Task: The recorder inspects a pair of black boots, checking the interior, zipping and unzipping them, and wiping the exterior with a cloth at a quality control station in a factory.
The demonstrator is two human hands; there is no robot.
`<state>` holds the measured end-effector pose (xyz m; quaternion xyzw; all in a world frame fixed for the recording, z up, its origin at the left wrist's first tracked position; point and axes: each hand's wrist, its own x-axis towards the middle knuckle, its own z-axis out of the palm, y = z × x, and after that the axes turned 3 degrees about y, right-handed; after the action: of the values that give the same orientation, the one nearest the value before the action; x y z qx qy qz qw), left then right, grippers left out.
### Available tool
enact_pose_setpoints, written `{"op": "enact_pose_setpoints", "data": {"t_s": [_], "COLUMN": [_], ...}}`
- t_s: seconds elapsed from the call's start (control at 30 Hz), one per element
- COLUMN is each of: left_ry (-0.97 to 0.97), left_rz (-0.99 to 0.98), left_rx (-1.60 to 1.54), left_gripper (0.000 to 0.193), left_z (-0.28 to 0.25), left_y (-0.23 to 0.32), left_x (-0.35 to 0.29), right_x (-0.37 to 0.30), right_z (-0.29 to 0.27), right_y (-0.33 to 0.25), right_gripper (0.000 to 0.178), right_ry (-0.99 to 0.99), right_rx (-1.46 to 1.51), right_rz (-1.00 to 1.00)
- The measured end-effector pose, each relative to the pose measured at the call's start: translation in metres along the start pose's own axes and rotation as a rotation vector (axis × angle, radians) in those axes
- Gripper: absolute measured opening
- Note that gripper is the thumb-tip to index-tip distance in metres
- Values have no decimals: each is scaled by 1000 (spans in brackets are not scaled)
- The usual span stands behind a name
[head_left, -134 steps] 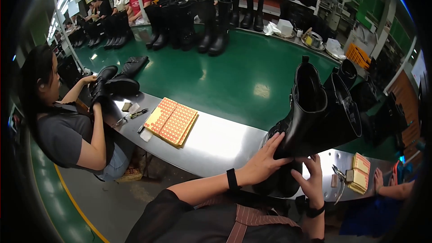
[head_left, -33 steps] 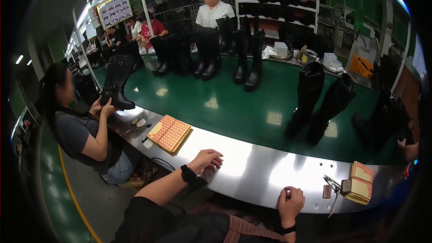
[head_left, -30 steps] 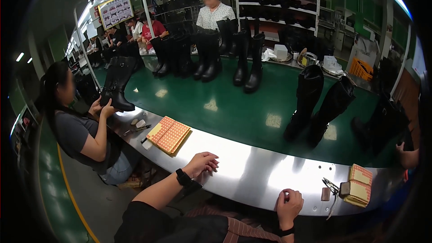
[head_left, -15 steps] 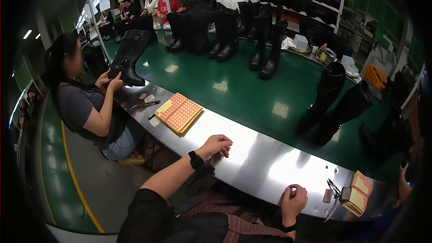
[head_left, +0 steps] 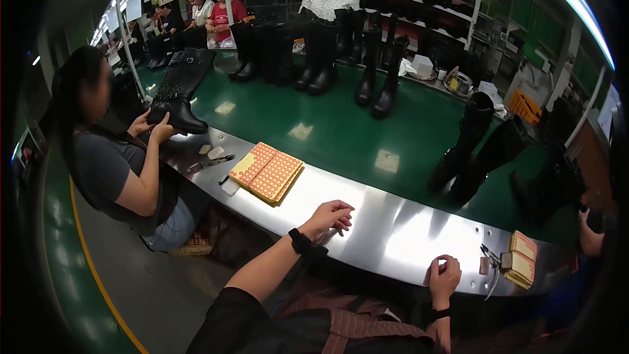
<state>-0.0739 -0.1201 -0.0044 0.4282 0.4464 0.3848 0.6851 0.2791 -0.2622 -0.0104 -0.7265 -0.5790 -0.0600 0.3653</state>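
My left hand (head_left: pixel 329 219), below a dark wristwatch (head_left: pixel 301 242), rests at the bright metal strip (head_left: pixel 373 223) along the table's near side. Its fingers are loosely bent and apart, with nothing in them. Farther right, my right hand (head_left: pixel 445 278) lies at the strip's near edge, fingers curled in, and no object shows in it. A folded yellow pad with a red pattern (head_left: pixel 267 172) lies left of my left hand. Nearest my right hand are a small brownish block (head_left: pixel 484 265), a thin dark tool (head_left: pixel 489 254) and another patterned pad (head_left: pixel 522 259).
Tall black boots stand on the green tabletop (head_left: pixel 314 115), one pair (head_left: pixel 380 78) ahead and another (head_left: pixel 468 151) to the right. At left, a co-worker (head_left: pixel 111 157) holds a black boot (head_left: pixel 180 92). Another person's hand (head_left: pixel 591 231) is at the far right. Shelves (head_left: pixel 416 6) stand behind.
The view has shifted slightly, so my hands and the table sit a little differently in the picture. Both hands keep nearly the same pose, and nothing was picked up or let go.
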Motion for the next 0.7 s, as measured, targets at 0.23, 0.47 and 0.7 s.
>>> {"op": "enact_pose_setpoints", "data": {"t_s": [0.23, 0.47, 0.7], "left_ry": [-39, -116, -100], "left_rz": [56, 56, 54], "left_rx": [-95, -125, -149], "left_gripper": [23, 24, 23], "left_z": [-10, -6, -7], "left_y": [2, 4, 2], "left_x": [2, 5, 2], "right_x": [9, 10, 8], "right_z": [12, 7, 5], "right_y": [-3, 4, -1], "right_gripper": [7, 9, 9], "right_ry": [15, -13, -50], "right_rx": [36, -54, -96], "right_rz": [-15, 6, -13]}}
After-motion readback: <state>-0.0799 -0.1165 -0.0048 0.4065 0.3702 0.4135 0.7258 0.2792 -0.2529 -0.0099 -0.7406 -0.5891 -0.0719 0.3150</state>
